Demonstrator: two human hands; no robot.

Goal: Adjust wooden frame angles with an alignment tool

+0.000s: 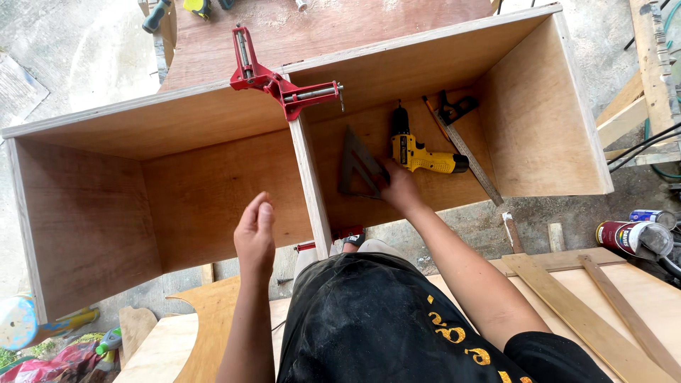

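A red corner clamp [273, 81] is gripping the plywood cabinet [177, 128] at its divider [310, 186], while a yellow cordless drill [418, 152] and a metal combination square [464, 145] are lying inside, and two cans [635, 234] are lying near loose wooden strips [582, 312].

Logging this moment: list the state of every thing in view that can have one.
Red metal corner clamp: clamped on the box's back wall and divider.
Open plywood box: on its side.
Yellow cordless drill: lying in the box, untouched.
Grey triangular square: touched by right hand.
Left hand: open, empty.
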